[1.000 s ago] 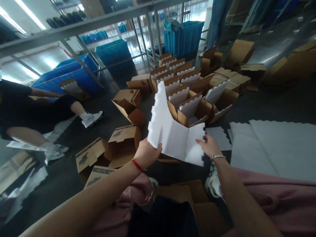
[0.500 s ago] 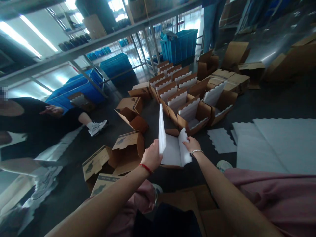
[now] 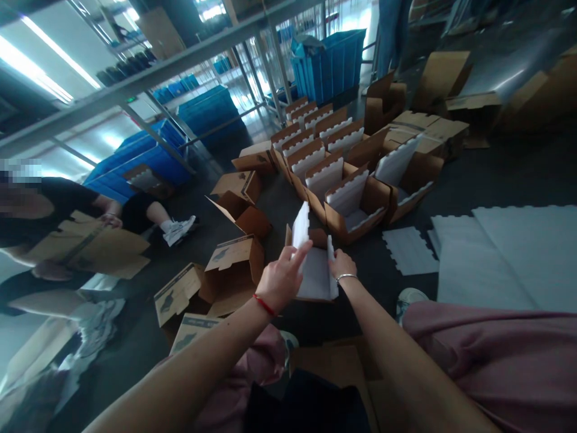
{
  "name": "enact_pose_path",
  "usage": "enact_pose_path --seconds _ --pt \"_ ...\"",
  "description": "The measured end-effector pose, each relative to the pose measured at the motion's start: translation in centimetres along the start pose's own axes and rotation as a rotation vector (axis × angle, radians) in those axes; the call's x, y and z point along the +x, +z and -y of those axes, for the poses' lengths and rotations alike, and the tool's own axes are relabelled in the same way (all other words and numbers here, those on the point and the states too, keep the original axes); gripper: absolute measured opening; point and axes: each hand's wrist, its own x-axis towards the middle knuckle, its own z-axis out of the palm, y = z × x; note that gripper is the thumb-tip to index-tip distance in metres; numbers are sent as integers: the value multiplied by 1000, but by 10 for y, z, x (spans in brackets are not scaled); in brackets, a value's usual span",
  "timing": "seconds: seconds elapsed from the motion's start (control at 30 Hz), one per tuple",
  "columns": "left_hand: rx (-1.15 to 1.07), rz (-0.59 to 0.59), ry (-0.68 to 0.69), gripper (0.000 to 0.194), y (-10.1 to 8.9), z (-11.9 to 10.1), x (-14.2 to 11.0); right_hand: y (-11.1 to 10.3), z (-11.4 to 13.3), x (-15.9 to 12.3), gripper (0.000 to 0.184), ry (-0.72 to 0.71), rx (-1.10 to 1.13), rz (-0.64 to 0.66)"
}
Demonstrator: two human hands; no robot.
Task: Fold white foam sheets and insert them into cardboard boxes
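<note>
Rows of cartons [image 3: 342, 225] with white foam inserts stand at my 12 o'clock, loose foam sheets [image 3: 496, 258] at 3. Close in at 12, a folded foam insert [image 3: 315, 276] sits at the mouth of an open carton [image 3: 318, 237], one side upright. My left hand [image 3: 283, 279] is open, fingers against that side; my right hand [image 3: 343, 264] is on the far edge, grip unclear. Looks like the seating step; the upright side needs pressing in.

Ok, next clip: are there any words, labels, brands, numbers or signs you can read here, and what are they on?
No text can be read.
Printed panels on the cardboard cartons: dark emblem and small print, too blurred to read.
Small green sign on the shelf beam: too small to read.
</note>
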Motion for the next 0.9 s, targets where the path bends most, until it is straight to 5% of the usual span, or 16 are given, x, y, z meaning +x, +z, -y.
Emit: enact_pose_path --seconds 0.1,0.27,0.33,0.53,0.7,0.8,0.9 --pt "77 112 -27 56 15 -5 0 13 -3 1 42 52 9 -26" --pt "98 48 -115 47 -6 -4 10 32 -9 4 53 184 44 3" --pt "174 112 -144 43 -5 -4 13 38 -12 8 48 203 66 39" --pt "285 404 -182 41 49 -9 22 48 -10 14 41 202 102 173" --pt "290 506 -311 43 76 20 39 54 -6 13 45 203 143 275" --pt "302 529 -334 44 73 32 43 56 -7 16 47 202 177 324" --pt "310 465 -244 49 48 23 41 58 -10 7 45 213 214 334"
